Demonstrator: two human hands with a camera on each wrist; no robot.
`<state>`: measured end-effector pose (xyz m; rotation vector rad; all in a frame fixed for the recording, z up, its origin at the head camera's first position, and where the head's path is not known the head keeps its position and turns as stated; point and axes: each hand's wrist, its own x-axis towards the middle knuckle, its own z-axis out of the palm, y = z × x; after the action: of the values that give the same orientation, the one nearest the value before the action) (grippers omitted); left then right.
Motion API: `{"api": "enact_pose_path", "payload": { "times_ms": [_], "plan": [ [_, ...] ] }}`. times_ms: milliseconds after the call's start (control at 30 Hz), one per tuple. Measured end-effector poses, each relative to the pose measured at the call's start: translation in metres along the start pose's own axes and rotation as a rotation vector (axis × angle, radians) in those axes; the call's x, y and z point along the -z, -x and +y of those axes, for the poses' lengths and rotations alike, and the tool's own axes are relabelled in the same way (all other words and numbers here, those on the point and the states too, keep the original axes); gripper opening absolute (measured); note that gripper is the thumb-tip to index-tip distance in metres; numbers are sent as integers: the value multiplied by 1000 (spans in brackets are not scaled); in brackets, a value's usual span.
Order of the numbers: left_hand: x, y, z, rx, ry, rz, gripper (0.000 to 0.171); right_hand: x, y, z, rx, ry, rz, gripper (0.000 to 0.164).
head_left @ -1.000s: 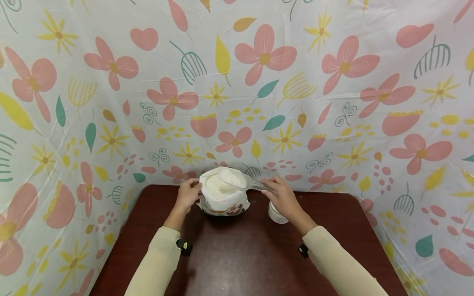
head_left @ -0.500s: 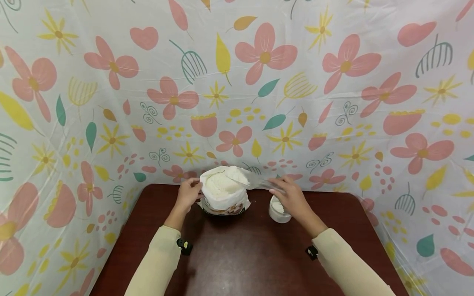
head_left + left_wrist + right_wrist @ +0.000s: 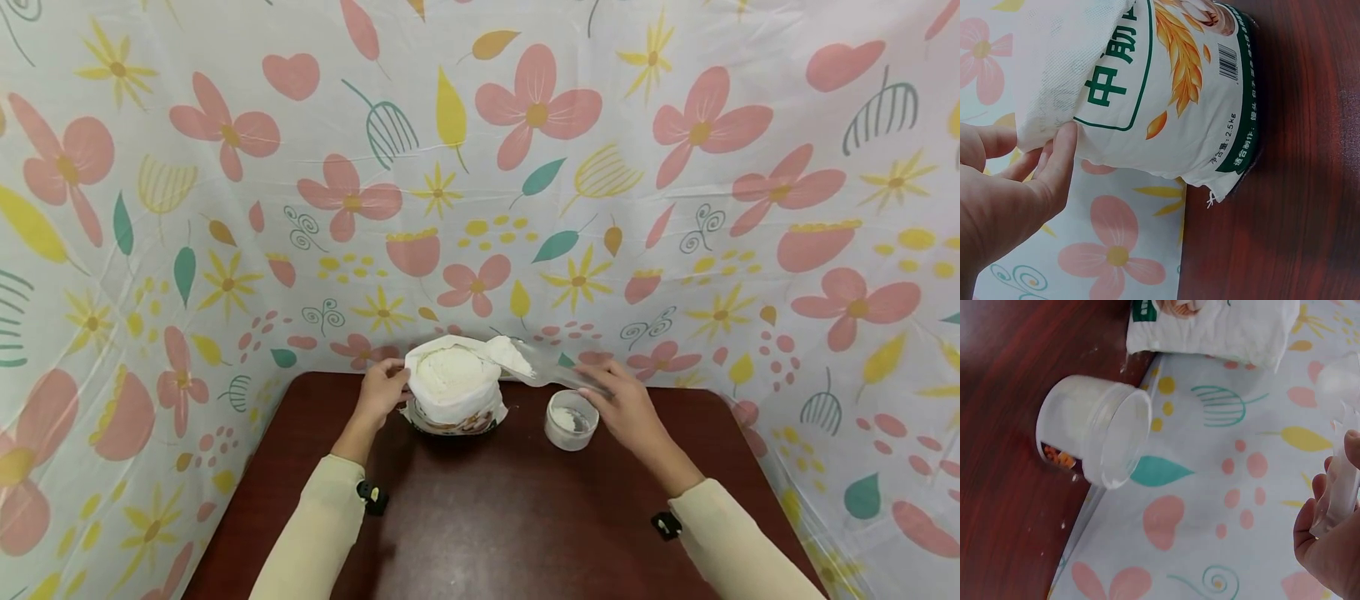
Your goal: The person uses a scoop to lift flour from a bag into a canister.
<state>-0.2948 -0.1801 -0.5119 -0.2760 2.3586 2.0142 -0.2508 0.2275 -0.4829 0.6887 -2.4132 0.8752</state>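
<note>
The left hand (image 3: 380, 395), stretched forward, is pinching the left rim of the bag (image 3: 452, 408), which is standing at the far side of the table (image 3: 480, 508). The right hand (image 3: 628, 406), angled leftward, is gripping the scoop (image 3: 551, 374), which is holding powder (image 3: 509, 354) by the bag's right rim, near the jar (image 3: 571, 438).

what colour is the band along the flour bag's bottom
The flour bag's bottom band is dark green with white lettering, best seen in the left wrist view.

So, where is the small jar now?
In the head view, the jar stands on the table, right of the white bag, near the right hand.
</note>
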Motion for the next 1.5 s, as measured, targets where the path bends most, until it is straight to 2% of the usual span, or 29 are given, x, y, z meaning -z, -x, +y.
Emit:
{"api": "enact_pose_path", "payload": {
  "times_ms": [300,733,1267,1500],
  "plan": [
    [1,-1,1,-6,-20,-10,36,23,20,12,-42,62,31,36],
    [0,0,4,-4,-29,-7,36,39,51,38,-54,105,25,37],
    [-1,0,3,-8,-28,-12,36,49,73,62,-97,219,-34,35],
    [-1,1,-1,-2,-32,2,35,51,82,73,-135,266,-117,33]
  ]
}}
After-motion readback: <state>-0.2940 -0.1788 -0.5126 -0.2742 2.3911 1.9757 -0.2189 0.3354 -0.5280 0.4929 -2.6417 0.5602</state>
